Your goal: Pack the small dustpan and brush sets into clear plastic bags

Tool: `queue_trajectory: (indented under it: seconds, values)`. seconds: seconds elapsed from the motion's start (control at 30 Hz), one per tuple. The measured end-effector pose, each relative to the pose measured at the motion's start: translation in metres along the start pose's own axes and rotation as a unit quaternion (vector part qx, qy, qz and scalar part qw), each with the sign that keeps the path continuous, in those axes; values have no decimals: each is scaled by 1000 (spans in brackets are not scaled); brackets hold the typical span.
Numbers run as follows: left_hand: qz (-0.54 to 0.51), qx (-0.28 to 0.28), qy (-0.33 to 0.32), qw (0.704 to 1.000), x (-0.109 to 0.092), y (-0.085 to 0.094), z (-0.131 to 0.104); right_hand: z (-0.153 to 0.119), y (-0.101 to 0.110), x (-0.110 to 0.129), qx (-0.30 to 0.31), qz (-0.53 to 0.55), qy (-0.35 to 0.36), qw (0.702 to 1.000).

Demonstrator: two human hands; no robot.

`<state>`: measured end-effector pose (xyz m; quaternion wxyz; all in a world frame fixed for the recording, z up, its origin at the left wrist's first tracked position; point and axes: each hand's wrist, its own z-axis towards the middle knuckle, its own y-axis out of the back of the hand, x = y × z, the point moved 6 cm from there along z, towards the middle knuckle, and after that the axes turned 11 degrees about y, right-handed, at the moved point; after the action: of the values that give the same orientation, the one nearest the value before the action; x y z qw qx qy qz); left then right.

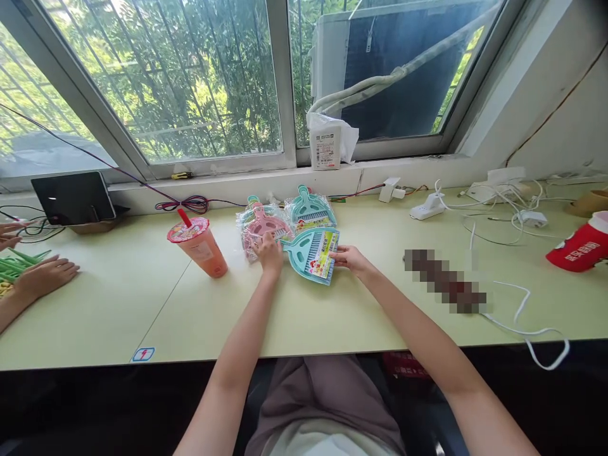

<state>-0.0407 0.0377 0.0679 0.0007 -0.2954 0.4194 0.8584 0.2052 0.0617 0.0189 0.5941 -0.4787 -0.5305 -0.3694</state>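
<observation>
A teal mini dustpan [298, 253] with a striped brush and a yellow card label lies in front of me, its handle pointing left. My left hand [269, 253] is closed at the handle end, the fingertips partly hidden. On the opposite side, my right hand [351, 258] pinches the dustpan's wide edge by the label. Just behind my left hand sits a pink dustpan set [268, 218] in clear plastic wrap. Another wrapped teal dustpan set [308, 206] rests to the right of the pink one.
A cup with a red straw [204, 250] stands left of my hands. Another person's hand [50, 275] lies near green stalks [16, 266] at far left. A tablet [71, 197], white cables [515, 212], a red cup [582, 247] and a pixelated object [446, 282] are also on the table.
</observation>
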Motion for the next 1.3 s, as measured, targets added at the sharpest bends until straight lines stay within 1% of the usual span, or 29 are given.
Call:
queue_trajectory:
  seconds: [0.17, 0.3, 0.37, 0.47, 0.6, 0.73, 0.8, 0.87, 0.93, 1.03, 1.13, 1.2, 1.3]
  values:
    - [27, 8, -9, 1000, -1, -3, -1, 5, 18, 6, -58, 5, 34, 998]
    - [56, -3, -32, 998, 0, -6, -1, 6, 22, 8, -85, 19, 37, 995]
    - [43, -17, -40, 998, -1, -4, 0, 5, 20, 8, -82, 16, 31, 996]
    - [-22, -41, -49, 998, -4, 4, -1, 5, 16, 9, -66, 20, 43, 997]
    - [-115, -55, -80, 989, -15, 11, -6, 4, 11, 15, -53, 47, 93, 993]
    - [-179, -60, -102, 977, -23, 10, -14, 1, 7, 27, -56, 65, 157, 984]
    - [-201, -51, -124, 970, -27, 8, -18, 0, 4, 30, -55, 64, 170, 982]
    - [-212, -51, -148, 965, -32, 9, -22, -2, 2, 31, -53, 61, 169, 982]
    - [-213, -65, -163, 961, -34, 11, -25, -3, 3, 32, -59, 58, 165, 983]
    - [-211, -90, -158, 960, -34, 15, -26, -3, 6, 33, -77, 44, 168, 982]
    - [-205, -93, -163, 961, -35, 15, -26, -3, 8, 35, -88, 35, 179, 979]
    - [-195, -86, -192, 958, -40, 15, -30, -3, 5, 35, -77, 34, 177, 981]
    - [-187, -76, -233, 951, -48, 16, -40, -3, -4, 32, -39, 26, 165, 985]
